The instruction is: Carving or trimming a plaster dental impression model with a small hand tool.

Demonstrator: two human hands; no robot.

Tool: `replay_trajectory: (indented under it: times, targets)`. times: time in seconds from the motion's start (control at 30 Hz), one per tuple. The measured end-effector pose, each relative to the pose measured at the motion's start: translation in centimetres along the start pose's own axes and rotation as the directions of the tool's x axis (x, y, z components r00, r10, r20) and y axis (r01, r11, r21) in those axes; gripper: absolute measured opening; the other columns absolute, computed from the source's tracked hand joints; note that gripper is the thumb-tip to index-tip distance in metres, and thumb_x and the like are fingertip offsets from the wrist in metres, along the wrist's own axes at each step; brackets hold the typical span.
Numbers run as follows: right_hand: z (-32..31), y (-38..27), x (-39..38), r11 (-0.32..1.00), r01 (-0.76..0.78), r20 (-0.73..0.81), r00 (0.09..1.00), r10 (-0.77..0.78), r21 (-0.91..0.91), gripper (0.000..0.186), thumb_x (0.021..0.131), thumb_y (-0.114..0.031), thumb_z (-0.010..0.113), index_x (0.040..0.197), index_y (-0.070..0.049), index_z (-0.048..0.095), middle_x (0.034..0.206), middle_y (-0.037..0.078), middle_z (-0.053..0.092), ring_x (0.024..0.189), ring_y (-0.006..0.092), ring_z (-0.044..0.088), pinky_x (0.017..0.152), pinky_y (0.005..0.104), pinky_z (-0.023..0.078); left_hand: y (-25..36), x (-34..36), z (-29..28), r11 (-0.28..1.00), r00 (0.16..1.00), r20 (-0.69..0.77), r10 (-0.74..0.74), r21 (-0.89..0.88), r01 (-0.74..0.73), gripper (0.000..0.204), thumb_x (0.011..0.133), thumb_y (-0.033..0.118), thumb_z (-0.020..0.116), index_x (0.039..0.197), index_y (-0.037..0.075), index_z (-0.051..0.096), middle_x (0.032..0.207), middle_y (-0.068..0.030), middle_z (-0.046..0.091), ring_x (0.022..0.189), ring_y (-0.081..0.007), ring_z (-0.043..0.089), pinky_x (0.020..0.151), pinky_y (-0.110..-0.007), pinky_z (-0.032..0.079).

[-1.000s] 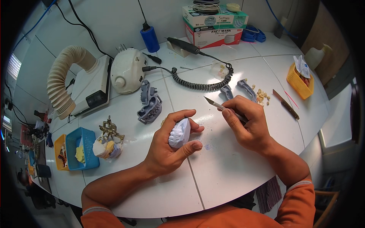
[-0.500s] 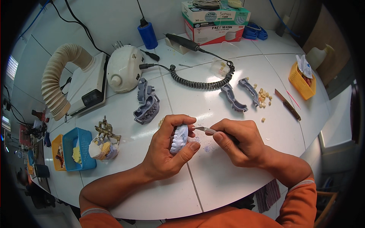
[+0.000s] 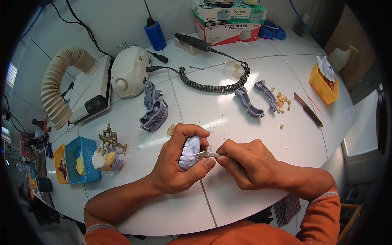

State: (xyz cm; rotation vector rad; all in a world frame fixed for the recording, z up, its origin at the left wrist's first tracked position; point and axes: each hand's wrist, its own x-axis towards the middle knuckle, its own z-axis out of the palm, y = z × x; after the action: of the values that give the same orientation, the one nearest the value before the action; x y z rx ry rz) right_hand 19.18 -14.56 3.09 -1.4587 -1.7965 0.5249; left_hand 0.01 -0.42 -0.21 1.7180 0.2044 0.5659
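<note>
My left hand (image 3: 171, 171) is closed around a pale blue dental cast (image 3: 187, 153), its row of moulded teeth facing left. My right hand (image 3: 251, 165) grips a slim craft knife (image 3: 210, 154); the blade lies against the cast's tooth side, near the middle. Grey moulds lie beyond my hands, a stacked pair (image 3: 153, 114) at the left and two long pieces at the right (image 3: 249, 104), beside small yellowish tooth-like pieces (image 3: 281, 102). A brass articulator with plaster models (image 3: 109, 159) stands left of my left hand.
A hose unit (image 3: 57, 85), white motor box (image 3: 124, 75), handpiece (image 3: 190, 43) with coiled cord and blue cylinder (image 3: 155, 36) are at the back, with mask boxes (image 3: 226, 34). Baskets sit left (image 3: 83, 175) and right (image 3: 320, 92). A wooden-handled knife (image 3: 310, 112) lies right.
My right hand has moved down and left, bringing the blade from above and apart from the cast onto its toothed face. My left hand has shifted slightly, still holding the cast.
</note>
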Motion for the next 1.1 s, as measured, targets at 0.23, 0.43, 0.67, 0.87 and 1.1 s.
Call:
replay_trajectory:
  times: [0.23,0.43,0.67,0.87,1.1]
  targets:
    - [0.21,0.00,-0.09,1.000,0.011,0.018,1.000,-0.011,-0.002,0.017,0.101,-0.013,0.068,0.095,-0.004,0.055,0.067,0.010,0.064,0.049,0.0312,0.062,0.045,0.0404,0.046,0.82,0.19,-0.48,0.998,0.992,0.113,-0.058,0.015,0.057,0.050,0.095,0.006,0.068,0.137,0.005,0.039,0.116,-0.0106,0.052,0.102,-0.0155,0.057,0.087,-0.032,0.052]
    - [0.18,-0.08,0.01,1.000,0.011,0.022,1.000,-0.011,-0.005,0.016,0.101,-0.013,0.068,0.096,-0.004,0.056,0.067,0.010,0.065,0.049,0.0307,0.062,0.045,0.0401,0.047,1.00,0.20,-0.41,0.996,0.990,0.114,-0.082,-0.018,0.084,0.051,0.095,0.006,0.067,0.137,0.005,0.039,0.116,-0.0108,0.052,0.103,-0.0162,0.057,0.089,-0.032,0.052]
    - [0.09,-0.24,0.11,0.999,0.030,0.013,0.999,-0.030,-0.017,0.016,0.101,-0.013,0.068,0.096,-0.005,0.056,0.068,0.010,0.065,0.049,0.0301,0.062,0.044,0.0397,0.046,0.12,0.17,0.07,1.000,1.000,0.022,0.021,-0.006,-0.021,0.054,0.094,0.017,0.076,0.137,0.004,0.046,0.108,-0.0081,0.060,0.092,-0.0135,0.063,0.076,-0.028,0.052]
    - [0.10,-0.22,0.08,0.999,0.028,0.011,1.000,-0.027,-0.035,0.016,0.101,-0.013,0.068,0.095,-0.005,0.055,0.068,0.009,0.064,0.049,0.0297,0.061,0.044,0.0399,0.046,0.06,0.08,0.11,1.000,1.000,0.025,0.006,-0.020,-0.006,0.053,0.095,0.016,0.074,0.138,0.003,0.045,0.109,-0.0098,0.059,0.095,-0.0155,0.064,0.080,-0.030,0.053]
    - [0.26,-0.04,0.02,0.997,0.046,-0.012,0.999,-0.047,-0.059,0.017,0.099,-0.012,0.070,0.094,-0.005,0.055,0.068,0.009,0.064,0.049,0.0297,0.061,0.044,0.0397,0.045,0.66,0.22,-0.30,1.000,0.995,0.098,-0.015,-0.014,0.016,0.065,0.097,0.014,0.066,0.152,0.002,0.033,0.116,-0.0122,0.054,0.102,-0.0174,0.059,0.089,-0.033,0.051]
